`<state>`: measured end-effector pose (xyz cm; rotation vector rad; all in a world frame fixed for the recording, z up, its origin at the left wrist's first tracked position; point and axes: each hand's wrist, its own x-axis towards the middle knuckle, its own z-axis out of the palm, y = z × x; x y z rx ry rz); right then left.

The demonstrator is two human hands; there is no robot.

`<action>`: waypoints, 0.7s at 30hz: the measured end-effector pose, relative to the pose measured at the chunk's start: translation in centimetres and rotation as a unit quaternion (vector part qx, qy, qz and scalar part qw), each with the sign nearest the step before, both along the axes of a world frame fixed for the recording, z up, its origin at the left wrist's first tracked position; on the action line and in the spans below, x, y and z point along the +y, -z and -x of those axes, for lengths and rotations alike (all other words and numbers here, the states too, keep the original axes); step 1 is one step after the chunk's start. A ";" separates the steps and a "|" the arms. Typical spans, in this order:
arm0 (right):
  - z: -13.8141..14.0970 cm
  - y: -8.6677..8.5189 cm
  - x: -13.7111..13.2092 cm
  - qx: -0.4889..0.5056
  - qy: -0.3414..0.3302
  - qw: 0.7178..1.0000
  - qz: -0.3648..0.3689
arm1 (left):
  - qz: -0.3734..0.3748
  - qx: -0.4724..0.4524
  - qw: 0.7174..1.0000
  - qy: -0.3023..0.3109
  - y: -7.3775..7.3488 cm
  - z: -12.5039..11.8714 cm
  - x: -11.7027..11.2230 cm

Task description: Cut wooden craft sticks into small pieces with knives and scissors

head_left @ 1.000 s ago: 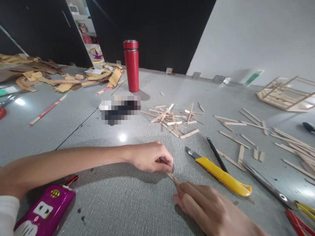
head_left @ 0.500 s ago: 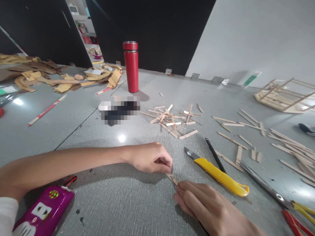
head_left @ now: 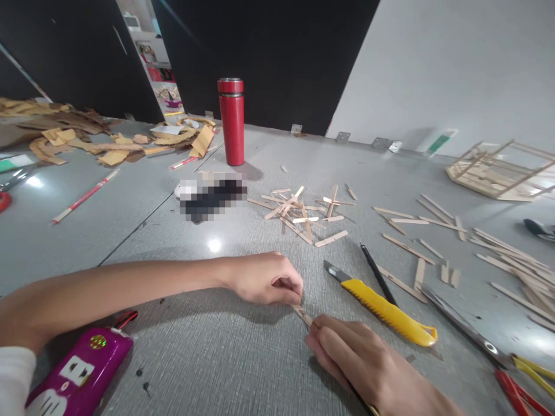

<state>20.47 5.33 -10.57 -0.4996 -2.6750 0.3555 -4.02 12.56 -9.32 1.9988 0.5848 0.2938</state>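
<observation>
My left hand (head_left: 269,278) is closed in a pinch on the far end of a short wooden craft stick (head_left: 302,314) at the front middle of the table. At the stick's near end, my right hand (head_left: 359,355) has its fingers pressed together around it; the fingertips hide that end. A thin dark shaft (head_left: 363,401) shows below my right hand, and I cannot tell whether that hand grips it. Just beyond my right hand lie a yellow utility knife (head_left: 388,312), blade out, and a black pen (head_left: 378,271).
Loose craft sticks (head_left: 332,238) lie beyond my hands and to the right. Scissors (head_left: 468,326) and red-handled pliers (head_left: 518,396) are at right. A wooden stick frame (head_left: 498,179), a red flask (head_left: 232,124), cardboard scraps (head_left: 117,147) and a purple glue device (head_left: 82,370) surround the workspace.
My right hand has shifted very slightly at the stick's near end, showing more of the dark shaft below it. My left hand keeps its pinch; the whole view has moved slightly.
</observation>
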 end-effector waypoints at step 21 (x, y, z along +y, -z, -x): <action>-0.2 0.2 -0.2 0.046 0.047 0.997 -0.031 | 0.008 -0.004 1.000 0.006 0.2 0.1 0.1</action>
